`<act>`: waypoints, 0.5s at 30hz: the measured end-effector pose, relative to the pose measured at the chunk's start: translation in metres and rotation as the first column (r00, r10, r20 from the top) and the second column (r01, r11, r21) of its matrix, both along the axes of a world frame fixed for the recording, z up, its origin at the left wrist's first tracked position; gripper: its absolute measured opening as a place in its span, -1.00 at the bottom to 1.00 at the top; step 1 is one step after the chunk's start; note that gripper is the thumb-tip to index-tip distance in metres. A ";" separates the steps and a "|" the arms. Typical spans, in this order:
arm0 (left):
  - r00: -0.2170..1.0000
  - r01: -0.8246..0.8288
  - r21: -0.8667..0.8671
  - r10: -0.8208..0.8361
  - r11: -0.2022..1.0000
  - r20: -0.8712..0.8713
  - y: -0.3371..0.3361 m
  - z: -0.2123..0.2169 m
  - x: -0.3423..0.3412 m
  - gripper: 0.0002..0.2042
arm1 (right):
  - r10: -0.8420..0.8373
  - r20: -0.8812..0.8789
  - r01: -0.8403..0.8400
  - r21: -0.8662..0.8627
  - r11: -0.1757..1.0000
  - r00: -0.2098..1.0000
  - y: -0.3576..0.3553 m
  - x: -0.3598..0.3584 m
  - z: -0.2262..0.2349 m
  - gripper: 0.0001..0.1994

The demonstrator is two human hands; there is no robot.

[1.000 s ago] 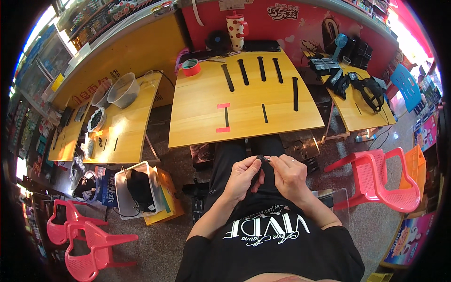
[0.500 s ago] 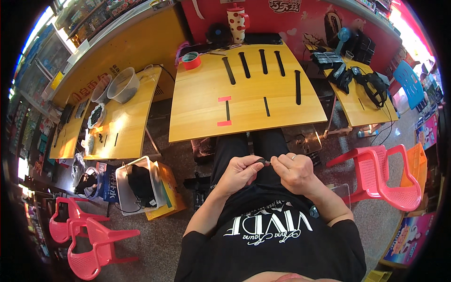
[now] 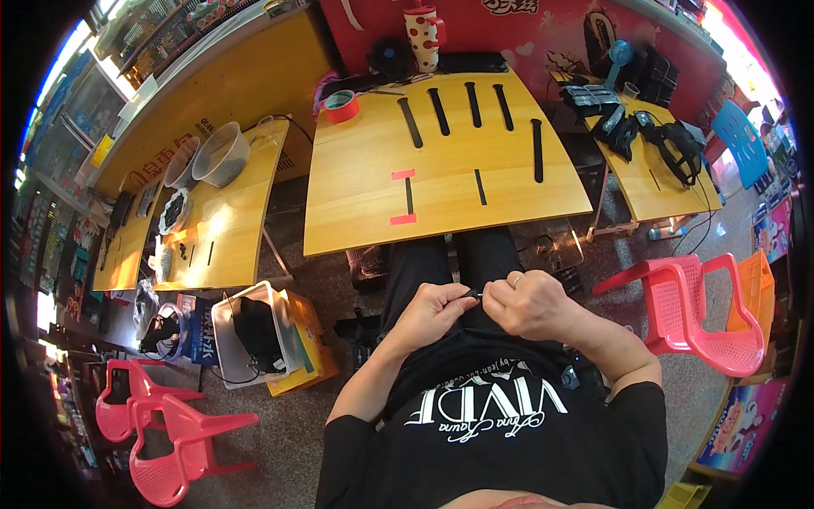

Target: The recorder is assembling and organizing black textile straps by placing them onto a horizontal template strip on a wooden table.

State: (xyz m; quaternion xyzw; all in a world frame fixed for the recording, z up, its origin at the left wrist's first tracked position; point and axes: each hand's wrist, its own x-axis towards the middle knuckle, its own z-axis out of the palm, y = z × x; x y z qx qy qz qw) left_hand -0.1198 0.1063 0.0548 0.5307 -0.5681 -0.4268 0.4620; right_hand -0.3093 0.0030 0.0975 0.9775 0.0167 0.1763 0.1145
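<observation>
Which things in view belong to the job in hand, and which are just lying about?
In the job:
- small dark piece, between the left hand and right hand
- probably the black strips, laid out on the wooden table

Apparently just lying about:
- polka-dot cup
- blue fan
- pink chairs

The small dark item (image 3: 475, 294), between the left hand (image 3: 437, 312) and right hand (image 3: 526, 304), is largely covered; its kind cannot be determined. Just beyond them, the black-clad legs (image 3: 417, 270) are hidden by the wooden table (image 3: 360, 212). To their left, the dark contents (image 3: 176, 207) of the white bag (image 3: 173, 227) are too small to be identified.
</observation>
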 end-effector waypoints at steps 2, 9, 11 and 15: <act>0.980 0.067 0.189 -0.029 0.980 -0.195 0.003 0.003 0.001 -0.80 | 0.042 0.074 -0.057 0.205 0.977 0.996 -0.010 0.002 -0.014 -0.77; 0.990 0.063 0.107 -0.049 0.992 -0.129 0.000 -0.006 0.002 -0.84 | 0.056 0.135 -0.061 0.029 0.998 0.989 0.002 0.003 -0.012 -0.79; 0.974 -0.046 -0.088 0.064 0.995 0.218 -0.001 -0.010 -0.003 -0.91 | 0.055 0.091 -0.047 -0.090 0.995 0.994 0.008 0.007 -0.013 -0.80; 0.804 -0.204 -0.123 0.238 0.971 0.545 -0.004 -0.027 -0.020 -0.93 | -0.193 0.010 0.183 -0.375 0.909 0.981 0.032 0.017 -0.031 -0.77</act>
